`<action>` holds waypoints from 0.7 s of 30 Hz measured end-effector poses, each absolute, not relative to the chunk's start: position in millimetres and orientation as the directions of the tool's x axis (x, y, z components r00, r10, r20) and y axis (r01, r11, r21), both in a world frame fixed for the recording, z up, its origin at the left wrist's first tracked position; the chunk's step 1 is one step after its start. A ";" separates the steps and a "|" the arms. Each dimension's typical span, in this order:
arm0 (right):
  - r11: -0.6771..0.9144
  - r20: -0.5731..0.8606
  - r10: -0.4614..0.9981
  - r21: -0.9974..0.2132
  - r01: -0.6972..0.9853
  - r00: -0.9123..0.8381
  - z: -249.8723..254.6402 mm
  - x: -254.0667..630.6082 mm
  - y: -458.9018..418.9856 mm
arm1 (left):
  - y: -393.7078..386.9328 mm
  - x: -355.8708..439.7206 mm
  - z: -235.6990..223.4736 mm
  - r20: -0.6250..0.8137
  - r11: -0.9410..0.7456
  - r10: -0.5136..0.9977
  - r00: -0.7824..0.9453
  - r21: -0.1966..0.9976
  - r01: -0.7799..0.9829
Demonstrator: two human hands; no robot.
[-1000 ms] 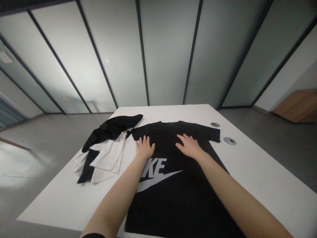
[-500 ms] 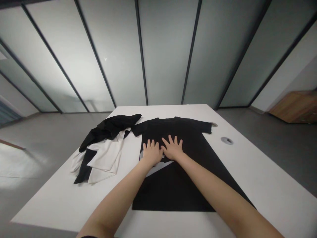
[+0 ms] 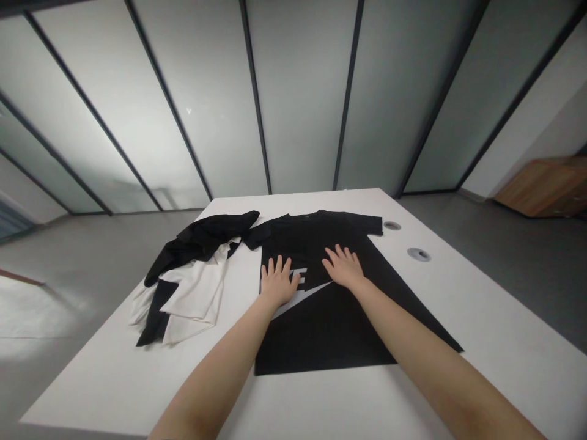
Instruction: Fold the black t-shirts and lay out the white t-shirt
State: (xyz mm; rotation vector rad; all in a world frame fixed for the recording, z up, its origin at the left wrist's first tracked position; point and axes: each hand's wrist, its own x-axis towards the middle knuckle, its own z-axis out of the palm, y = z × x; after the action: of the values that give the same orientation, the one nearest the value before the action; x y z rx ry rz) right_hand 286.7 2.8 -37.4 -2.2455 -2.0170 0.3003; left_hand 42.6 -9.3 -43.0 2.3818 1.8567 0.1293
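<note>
A black short-sleeved T-shirt (image 3: 321,330) lies spread out on the white table, its collar toward the far edge and its hem toward me. Pale grey print, a letter E and a slanted swoosh, shows across its chest. My left hand (image 3: 279,284) rests flat on the shirt's left side with fingers spread, covering part of the print. On the right half, my right hand (image 3: 345,267) lies palm down, fingers apart, near the tip of the swoosh. Neither hand grips the cloth.
Left of the shirt is a loose heap of black clothes (image 3: 197,241) and white clothes (image 3: 197,290), touching its left sleeve. Two round cable grommets (image 3: 419,254) sit in the table (image 3: 486,324) at the right. Frosted glass panels (image 3: 302,98) stand behind; a wooden cabinet (image 3: 545,186) is far right.
My hands have moved apart, the right one outward to the right, uncovering more of the print. The shirt's hem lies slightly farther from me, and its right sleeve no longer covers the far grommet.
</note>
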 end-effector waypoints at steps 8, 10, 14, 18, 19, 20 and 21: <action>-0.281 -0.022 0.960 -0.147 0.949 0.280 -49.2 359.3 -25.8 | -26.9 55.0 -35.3 -0.068 -0.245 0.965 0.253 0.107 0.964; -0.274 0.002 0.961 -0.157 0.949 0.278 -51.2 357.6 -35.4 | -35.7 60.2 -28.1 -0.065 -0.256 0.963 0.261 0.078 0.964; -0.208 0.059 0.973 -0.173 0.963 0.221 -48.4 341.2 -45.1 | -39.6 63.1 -12.9 0.041 -0.288 0.957 0.286 0.061 0.956; 0.051 0.126 0.992 -0.141 0.989 -0.033 -44.9 328.3 -47.9 | -15.3 43.8 -5.6 0.088 -0.245 0.968 0.235 0.122 0.962; 0.112 0.109 0.989 -0.140 0.984 -0.098 -45.1 327.2 -49.5 | -7.0 34.8 -5.6 0.097 -0.219 0.974 0.206 0.137 0.966; 0.151 0.077 0.987 -0.142 0.978 -0.141 -45.5 326.8 -51.7 | 1.2 24.7 -6.3 0.113 -0.185 0.979 0.169 0.148 0.972; 0.164 0.036 0.986 -0.145 0.976 -0.160 -45.7 327.1 -54.4 | 8.7 13.8 -7.6 0.132 -0.143 0.984 0.123 0.154 0.978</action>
State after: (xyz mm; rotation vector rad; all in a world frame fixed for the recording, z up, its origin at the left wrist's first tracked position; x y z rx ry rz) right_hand 327.1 -54.4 -45.7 -1.9523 -2.3007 0.1320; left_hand 13.8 8.7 -7.6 2.3320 2.0367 0.3145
